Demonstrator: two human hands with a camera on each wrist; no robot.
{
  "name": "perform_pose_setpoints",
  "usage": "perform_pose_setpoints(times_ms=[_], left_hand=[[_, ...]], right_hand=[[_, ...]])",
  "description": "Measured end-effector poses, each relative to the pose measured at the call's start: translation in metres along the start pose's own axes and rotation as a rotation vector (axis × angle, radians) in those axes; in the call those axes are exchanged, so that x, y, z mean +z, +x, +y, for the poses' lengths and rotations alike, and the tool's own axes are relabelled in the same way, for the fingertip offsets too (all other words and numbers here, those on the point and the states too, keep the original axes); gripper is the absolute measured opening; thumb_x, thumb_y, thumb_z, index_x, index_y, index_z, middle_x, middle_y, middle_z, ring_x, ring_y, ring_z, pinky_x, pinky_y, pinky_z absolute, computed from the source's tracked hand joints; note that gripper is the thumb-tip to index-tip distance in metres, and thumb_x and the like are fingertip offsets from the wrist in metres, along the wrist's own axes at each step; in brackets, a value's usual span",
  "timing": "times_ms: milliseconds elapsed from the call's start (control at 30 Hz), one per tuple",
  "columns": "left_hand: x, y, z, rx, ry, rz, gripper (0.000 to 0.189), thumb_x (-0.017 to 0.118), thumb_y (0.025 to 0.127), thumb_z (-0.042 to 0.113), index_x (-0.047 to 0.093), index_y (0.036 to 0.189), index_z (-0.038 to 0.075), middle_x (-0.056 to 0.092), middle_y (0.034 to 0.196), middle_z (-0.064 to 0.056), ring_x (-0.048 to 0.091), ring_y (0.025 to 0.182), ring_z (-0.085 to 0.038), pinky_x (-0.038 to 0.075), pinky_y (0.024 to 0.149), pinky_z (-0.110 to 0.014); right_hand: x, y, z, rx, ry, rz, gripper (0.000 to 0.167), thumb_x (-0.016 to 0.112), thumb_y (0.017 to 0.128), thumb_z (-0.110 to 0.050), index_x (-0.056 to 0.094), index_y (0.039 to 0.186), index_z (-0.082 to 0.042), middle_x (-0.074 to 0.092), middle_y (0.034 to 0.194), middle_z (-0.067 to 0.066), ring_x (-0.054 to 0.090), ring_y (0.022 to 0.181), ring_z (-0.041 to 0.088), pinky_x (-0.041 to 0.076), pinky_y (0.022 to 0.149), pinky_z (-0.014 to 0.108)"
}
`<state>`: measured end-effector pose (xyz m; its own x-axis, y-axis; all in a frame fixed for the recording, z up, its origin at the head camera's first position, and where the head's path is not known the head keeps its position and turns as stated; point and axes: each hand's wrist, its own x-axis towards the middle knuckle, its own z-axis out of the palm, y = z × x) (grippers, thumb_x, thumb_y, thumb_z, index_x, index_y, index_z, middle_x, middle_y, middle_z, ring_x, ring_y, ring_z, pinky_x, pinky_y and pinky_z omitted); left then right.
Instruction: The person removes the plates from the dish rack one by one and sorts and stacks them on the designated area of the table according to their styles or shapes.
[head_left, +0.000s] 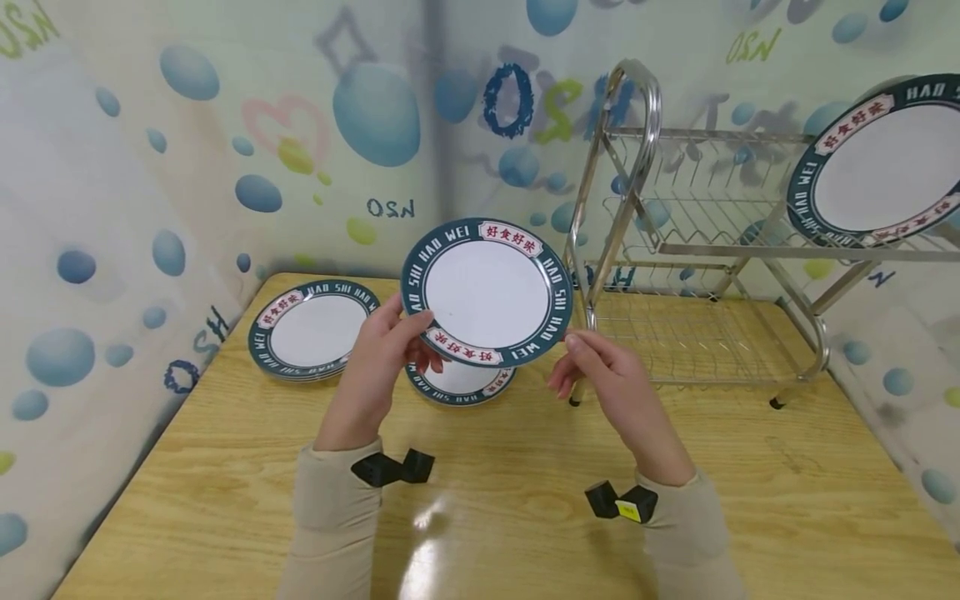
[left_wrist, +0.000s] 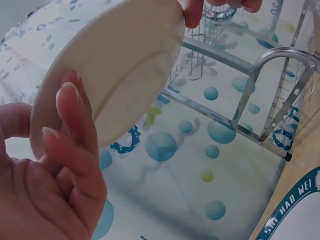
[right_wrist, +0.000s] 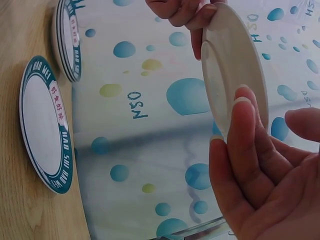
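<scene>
A white oval plate (head_left: 487,292) with a dark green lettered rim is held up, tilted, above the table. My left hand (head_left: 378,358) pinches its left edge, thumb on the rim and fingers behind. In the left wrist view the plate's plain underside (left_wrist: 125,65) faces the camera. At the lower right edge, my right hand (head_left: 611,375) touches the plate with its fingertips. The right wrist view shows the right thumb (right_wrist: 302,125) apart from the plate. Below, partly hidden, lies another such plate (head_left: 459,385). Stacked matching plates (head_left: 315,329) lie to the left.
A two-tier metal dish rack (head_left: 647,158) stands at the right rear of the wooden table (head_left: 510,500). On its upper tier a similar plate (head_left: 885,171) leans upright. Behind the table hangs a patterned backdrop (head_left: 442,108).
</scene>
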<state>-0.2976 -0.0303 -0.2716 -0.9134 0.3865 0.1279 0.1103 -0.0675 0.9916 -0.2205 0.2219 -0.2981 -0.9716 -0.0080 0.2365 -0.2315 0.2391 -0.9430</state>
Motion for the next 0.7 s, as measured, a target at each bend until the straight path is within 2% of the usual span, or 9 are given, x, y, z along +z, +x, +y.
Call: perform_pose_setpoints(times_ms=[167, 500, 700], left_hand=[[-0.0011, 0.0007, -0.0014, -0.011, 0.006, 0.005, 0.031, 0.045, 0.093, 0.026, 0.047, 0.118, 0.007, 0.062, 0.076, -0.01, 0.056, 0.057, -0.023, 0.042, 0.049, -0.028], [-0.0038, 0.0014, -0.003, 0.004, 0.02, 0.025, 0.031, 0.045, 0.093, 0.026, 0.048, 0.117, 0.007, 0.062, 0.078, -0.011, 0.056, 0.058, -0.023, 0.043, 0.052, -0.032], [-0.0048, 0.0032, -0.0048, -0.006, 0.041, 0.045, 0.03, 0.045, 0.094, 0.026, 0.048, 0.117, 0.007, 0.062, 0.076, -0.01, 0.056, 0.058, -0.023, 0.043, 0.05, -0.027]], right_hand=[[-0.0016, -0.0004, 0.0, 0.02, 0.021, 0.017, 0.035, 0.042, 0.094, -0.032, 0.056, 0.114, -0.007, 0.061, 0.076, 0.013, 0.057, 0.065, 0.027, 0.05, 0.065, 0.035], [-0.0043, 0.0, 0.0021, -0.003, 0.012, 0.028, 0.033, 0.042, 0.095, -0.03, 0.056, 0.115, -0.009, 0.062, 0.076, 0.012, 0.056, 0.064, 0.026, 0.05, 0.063, 0.033], [-0.0068, -0.0005, -0.0005, -0.031, 0.022, 0.038, 0.032, 0.042, 0.095, -0.028, 0.055, 0.118, -0.009, 0.061, 0.077, 0.013, 0.056, 0.064, 0.026, 0.05, 0.061, 0.034]])
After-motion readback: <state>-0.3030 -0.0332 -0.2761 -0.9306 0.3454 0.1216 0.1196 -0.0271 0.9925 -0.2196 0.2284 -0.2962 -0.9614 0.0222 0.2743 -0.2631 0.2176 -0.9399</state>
